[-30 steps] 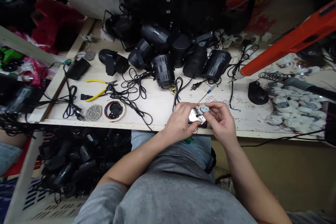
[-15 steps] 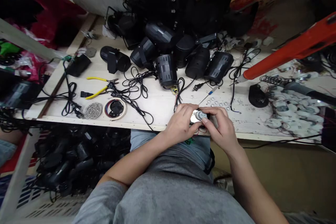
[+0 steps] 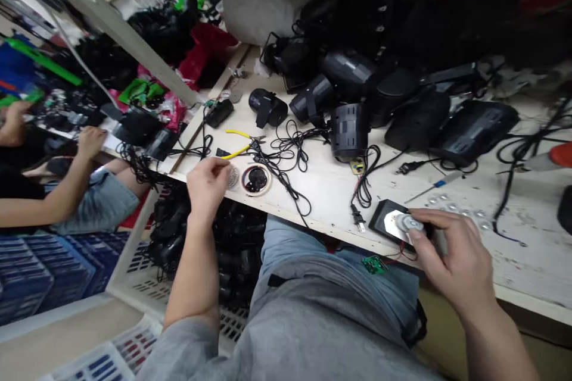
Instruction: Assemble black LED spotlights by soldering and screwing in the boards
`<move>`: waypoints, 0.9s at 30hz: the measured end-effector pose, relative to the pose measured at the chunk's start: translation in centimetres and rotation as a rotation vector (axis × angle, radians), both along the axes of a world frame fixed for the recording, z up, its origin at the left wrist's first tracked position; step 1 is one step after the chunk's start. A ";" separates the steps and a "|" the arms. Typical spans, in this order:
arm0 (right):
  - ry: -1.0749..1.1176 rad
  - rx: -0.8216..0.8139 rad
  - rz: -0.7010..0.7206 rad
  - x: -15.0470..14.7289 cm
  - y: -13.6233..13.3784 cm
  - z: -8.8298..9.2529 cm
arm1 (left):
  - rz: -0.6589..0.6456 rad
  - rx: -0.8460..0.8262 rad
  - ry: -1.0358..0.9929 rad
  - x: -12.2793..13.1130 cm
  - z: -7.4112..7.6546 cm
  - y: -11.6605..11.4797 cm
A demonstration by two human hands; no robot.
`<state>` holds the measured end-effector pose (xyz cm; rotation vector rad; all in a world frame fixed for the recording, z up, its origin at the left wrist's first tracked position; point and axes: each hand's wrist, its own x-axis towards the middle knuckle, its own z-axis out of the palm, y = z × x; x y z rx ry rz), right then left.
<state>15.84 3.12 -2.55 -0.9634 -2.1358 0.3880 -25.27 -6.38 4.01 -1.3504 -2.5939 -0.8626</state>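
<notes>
Fig.: my R hand [image 3: 451,256] is pinching a small motor [image 3: 409,223] mounted on a black-edged plate [image 3: 386,220], thumb pressing squarely for a steady hold, near the front edge of the bench [image 3: 527,268]. My L hand [image 3: 208,187] is bunching its fingertips beside a dish of silver screws [image 3: 232,177]; can't tell if it's holding any.

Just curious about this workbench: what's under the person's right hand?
A black rectangular panel carrying a shiny metal plate and a small round motor. The fingers hide its right end, so that part cannot be seen.
</notes>
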 end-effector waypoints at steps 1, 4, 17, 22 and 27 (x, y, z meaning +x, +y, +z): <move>0.003 -0.004 -0.007 0.0 0.0 0.0 | 0.080 -0.072 0.027 -1.5 0.0 -0.5; 0.016 -0.004 -0.026 -0.2 0.1 -0.2 | 0.123 -0.306 -0.004 -3.9 -0.5 -1.2; 0.410 -0.358 -0.337 1.2 1.8 2.1 | 0.056 -0.477 -0.066 -5.4 -1.6 -0.1; 0.686 -0.025 -0.569 3.3 7.5 4.5 | 0.019 -0.433 0.000 -6.1 -1.7 -0.4; 0.579 -0.091 -0.521 4.0 13.2 5.5 | 0.054 -0.362 -0.055 -6.2 -1.0 -0.7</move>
